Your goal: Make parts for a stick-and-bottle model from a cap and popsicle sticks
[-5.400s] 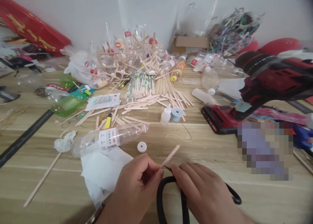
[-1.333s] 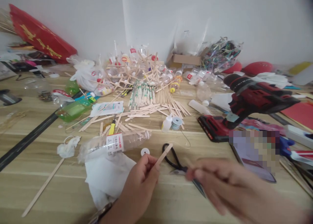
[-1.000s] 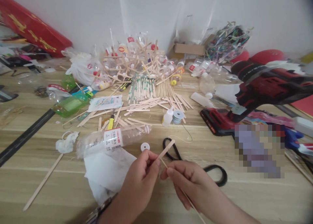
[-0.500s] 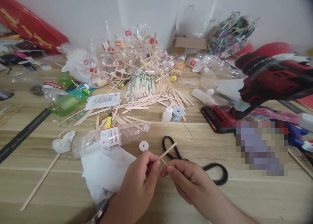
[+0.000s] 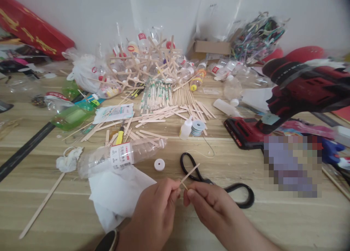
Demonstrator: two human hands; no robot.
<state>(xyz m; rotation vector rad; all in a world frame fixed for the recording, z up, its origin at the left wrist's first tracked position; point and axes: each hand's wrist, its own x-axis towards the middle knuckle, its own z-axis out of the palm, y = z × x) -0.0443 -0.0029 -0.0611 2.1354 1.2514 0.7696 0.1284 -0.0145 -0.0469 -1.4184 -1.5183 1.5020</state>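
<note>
My left hand [image 5: 160, 203] is closed in a pinch on a flat wooden stick [image 5: 190, 172], whose free end points up and to the right. Close beside it, my right hand [image 5: 212, 205] pinches a thin wooden piece [image 5: 185, 186] that meets the flat stick near the fingertips. Black-handled scissors [image 5: 239, 187] lie just behind and partly under my right hand. Beyond my left hand are a white cap [image 5: 159, 165] with a small hole and a clear labelled bottle [image 5: 121, 156] on its side. White paper [image 5: 117, 192] lies beside my left hand.
A red and black power drill [image 5: 298, 94] stands at the right. Farther back are a small glue bottle [image 5: 186, 128], a thread spool [image 5: 197, 127], many loose sticks [image 5: 161, 114] and piled plastic bottles. A green bottle [image 5: 73, 116] lies at the left.
The flat stick has turned slightly and less of its broad face shows. Both hands have shifted a little, and the thin piece now sits nearer my right fingertips.
</note>
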